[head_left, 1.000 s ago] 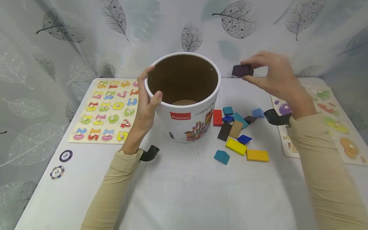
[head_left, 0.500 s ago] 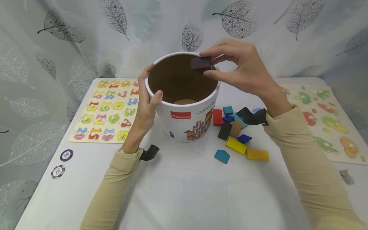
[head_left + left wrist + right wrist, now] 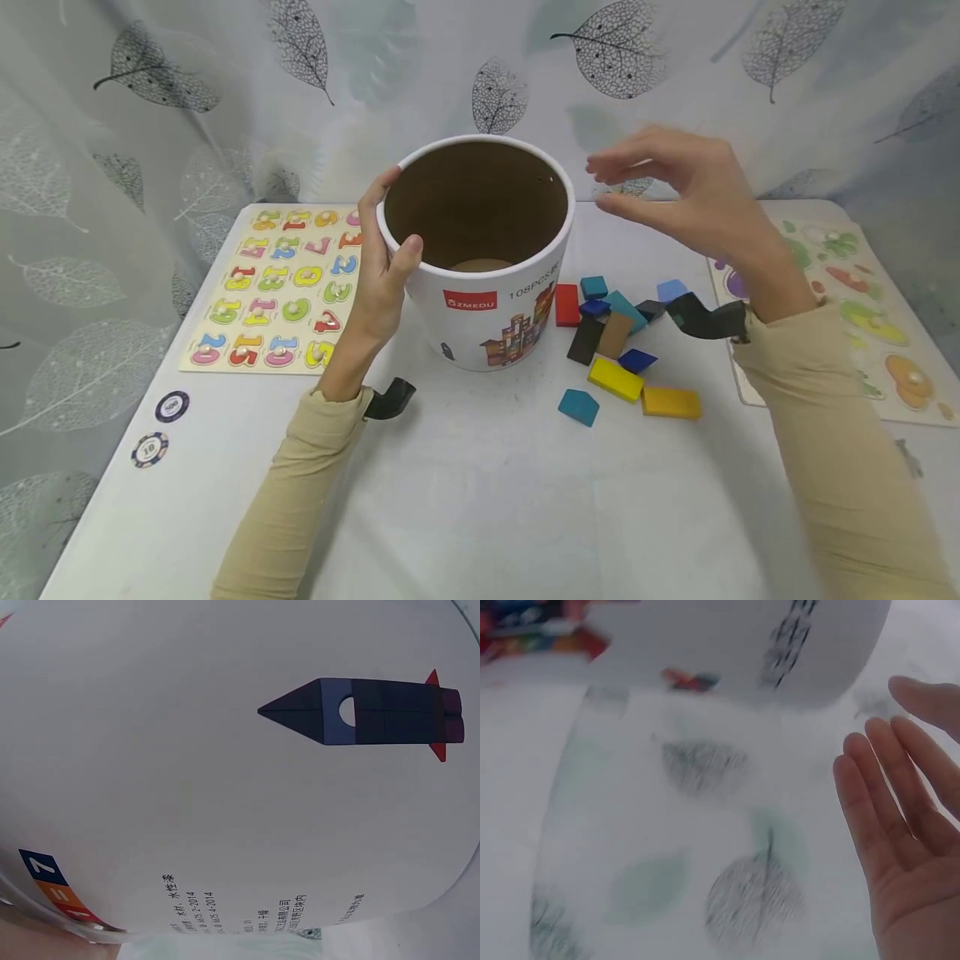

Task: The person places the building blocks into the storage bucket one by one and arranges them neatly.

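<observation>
One left hand [image 3: 378, 279]: clamped on bucket [image 3: 465, 333] at the rim
One right hand [image 3: 686, 192]: raised just beside bucket, thumb and fingers apart, pointing toward rim

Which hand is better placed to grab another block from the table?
Probably the right hand: it is open and empty, on the same side of the bucket as the loose blocks. The left hand grips the bucket on the opposite side.

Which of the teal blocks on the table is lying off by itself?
The teal five-sided block with the pointed end. It lies apart at the front, while the small teal rectangular block and the partly covered teal block are bunched farther back.
</observation>
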Demonstrator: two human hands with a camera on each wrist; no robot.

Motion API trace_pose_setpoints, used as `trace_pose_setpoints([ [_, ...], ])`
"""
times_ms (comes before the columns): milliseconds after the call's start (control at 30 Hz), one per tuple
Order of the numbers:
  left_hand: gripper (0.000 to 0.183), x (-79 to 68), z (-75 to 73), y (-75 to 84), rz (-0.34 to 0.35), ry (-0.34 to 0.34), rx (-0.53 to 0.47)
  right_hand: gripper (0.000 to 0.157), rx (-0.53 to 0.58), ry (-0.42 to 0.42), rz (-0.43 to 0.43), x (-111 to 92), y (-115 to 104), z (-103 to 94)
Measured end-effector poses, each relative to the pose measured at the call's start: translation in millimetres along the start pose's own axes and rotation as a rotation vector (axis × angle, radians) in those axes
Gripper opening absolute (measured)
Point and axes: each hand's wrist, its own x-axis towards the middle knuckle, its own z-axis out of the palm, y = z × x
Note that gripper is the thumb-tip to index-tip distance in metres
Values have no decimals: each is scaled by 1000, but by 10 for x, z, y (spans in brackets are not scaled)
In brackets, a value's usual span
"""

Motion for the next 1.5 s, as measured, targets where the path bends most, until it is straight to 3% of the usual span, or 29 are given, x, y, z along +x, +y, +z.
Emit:
trace_pose_setpoints([
  [200, 96, 4, 7, 14, -1, 5, -2, 41, -168, -89, 196, -480, 497, -134],
  [400, 95, -6, 11, 22, -11, 14, -8, 40, -198, -211, 358, -887, 957, -106],
  [633, 92, -12, 9, 13, -7, 8, -7, 39, -186, -371, 487, -1054, 1233, -23],
  [833, 92, -16, 7, 10, -2, 7, 1, 37, -185, -371, 525, -1104, 1315, 11],
  [1033, 93, -8, 14, 6, -11, 13, 9, 36, -251, -346, 484, -1076, 1296, -45],
  [1233, 96, -4, 26, 1, -19, 15, -7, 39, -334, -215, 390, -798, 959, -191],
  [1367, 97, -9, 32, 5, -17, 13, -5, 42, -311, -44, 240, -463, 587, -220],
  [1500, 96, -7, 34, 8, -6, 21, -23, 42, -115, 69, 40, -81, 170, -129],
])
